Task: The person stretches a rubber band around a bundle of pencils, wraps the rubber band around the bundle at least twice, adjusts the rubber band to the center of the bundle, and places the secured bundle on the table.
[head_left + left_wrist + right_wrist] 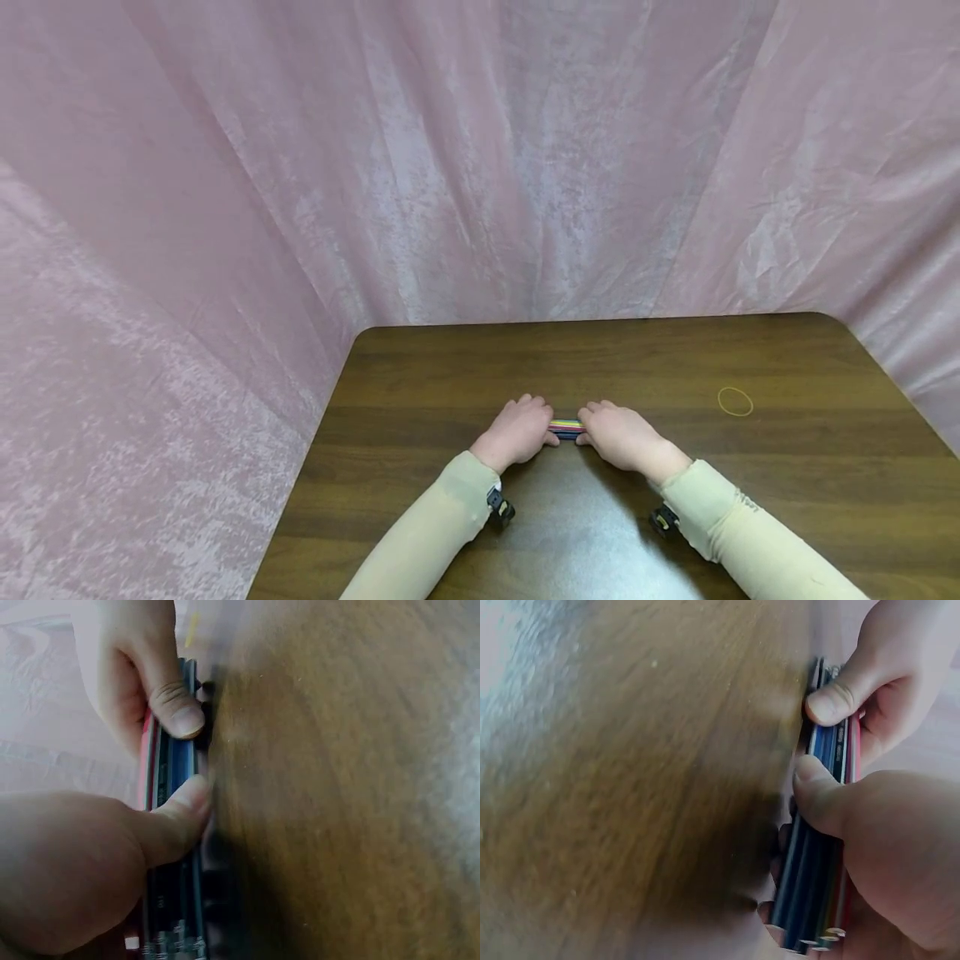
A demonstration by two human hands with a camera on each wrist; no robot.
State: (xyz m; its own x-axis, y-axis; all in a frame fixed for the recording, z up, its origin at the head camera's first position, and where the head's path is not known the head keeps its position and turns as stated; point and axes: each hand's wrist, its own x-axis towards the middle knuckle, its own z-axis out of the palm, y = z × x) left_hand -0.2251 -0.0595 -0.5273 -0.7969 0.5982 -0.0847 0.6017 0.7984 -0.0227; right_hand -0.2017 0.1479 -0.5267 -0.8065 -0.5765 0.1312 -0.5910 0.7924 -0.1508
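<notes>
The left hand [519,431] and right hand [621,436] pinched a pencil bundle [567,428] at its nine and three o'clock ends, thumbs nearside, over a wooden table [600,358]. The pencils looked light, stiff and slick, likely to slip apart unless gripped all round. A thin yellow loop [718,397] lay farther toward three o'clock.

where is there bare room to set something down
Bare tabletop lies beyond the left hand and right hand toward the pink curtain, and from the yellow band to the tabletop's right edge. It's crowded where both hands grip the pencil bundle.
</notes>
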